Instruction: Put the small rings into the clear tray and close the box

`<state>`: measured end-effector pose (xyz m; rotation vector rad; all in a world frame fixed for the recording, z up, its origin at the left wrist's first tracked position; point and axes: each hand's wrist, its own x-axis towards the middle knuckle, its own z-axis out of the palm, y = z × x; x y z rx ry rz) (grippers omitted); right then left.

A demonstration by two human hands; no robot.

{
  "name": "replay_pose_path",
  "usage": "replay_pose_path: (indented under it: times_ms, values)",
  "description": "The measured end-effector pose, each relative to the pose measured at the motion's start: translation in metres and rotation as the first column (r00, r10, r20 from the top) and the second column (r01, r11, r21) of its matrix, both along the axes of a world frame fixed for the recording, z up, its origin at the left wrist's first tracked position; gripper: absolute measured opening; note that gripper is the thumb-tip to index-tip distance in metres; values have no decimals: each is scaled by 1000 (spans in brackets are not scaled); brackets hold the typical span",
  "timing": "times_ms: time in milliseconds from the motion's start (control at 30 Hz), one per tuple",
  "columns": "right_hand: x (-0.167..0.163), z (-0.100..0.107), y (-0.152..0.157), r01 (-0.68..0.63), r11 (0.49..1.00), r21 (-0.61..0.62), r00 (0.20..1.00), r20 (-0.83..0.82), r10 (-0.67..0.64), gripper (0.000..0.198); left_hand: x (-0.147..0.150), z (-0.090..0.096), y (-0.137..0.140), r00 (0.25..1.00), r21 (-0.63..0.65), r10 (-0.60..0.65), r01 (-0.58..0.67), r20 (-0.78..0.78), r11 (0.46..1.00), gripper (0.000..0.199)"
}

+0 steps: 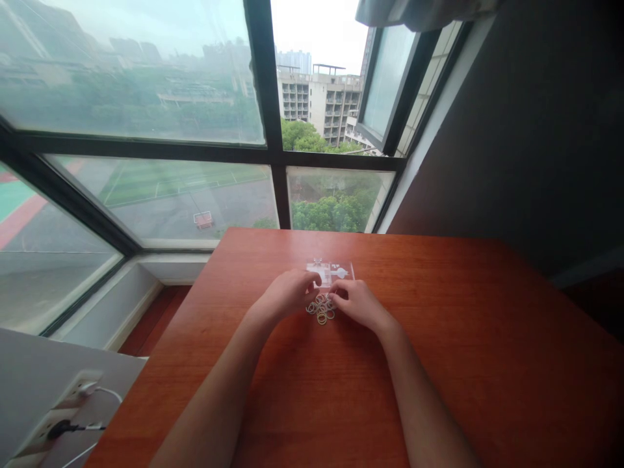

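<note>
A small pile of thin rings [322,318], pale and yellowish, lies on the wooden table between my two hands. My left hand [288,290] is at the pile's left side, with curled fingers and a gap between thumb and fingertips; nothing shows in it. On the other side, my right hand [359,303] has its thumb and fingers pinched at the upper right edge of the pile, apparently on one ring, partly hidden by the fingertips. Just beyond both hands lies a clear, flat plastic case [345,270] with white markings, its near edge partly covered by my fingers.
The reddish-brown table [468,338] reaches to a dark-framed window [273,156] at its far side. One window pane [390,84] stands open. A grey wall [511,130] is on the right. Wall sockets with plugged-in cables [63,426] are at lower left.
</note>
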<state>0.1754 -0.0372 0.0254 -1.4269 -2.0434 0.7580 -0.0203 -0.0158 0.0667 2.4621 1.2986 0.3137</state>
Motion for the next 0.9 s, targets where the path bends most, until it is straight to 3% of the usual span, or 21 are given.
replay_pose_path:
  times_ms: [367, 567, 767, 900]
  values:
    - [-2, 7, 0, 32, 999, -9, 980, -197, -33, 13, 4, -7, 2, 986, -38, -2, 9, 168, 999, 18]
    - [-3, 8, 0, 56, 998, 14, 974, -220, -51, 13, 6, -9, 4, 966, -90, -3, 27, 258, 996, 16]
    - [-2, 9, 0, 44, 999, 0, 978, -205, -43, 15, 5, -9, 5, 977, -90, -12, 32, 213, 995, 17]
    - [1, 4, 2, 69, 998, 11, 995, -70, -68, 16, 3, -8, 3, 993, -120, -63, 75, 96, 990, 19]
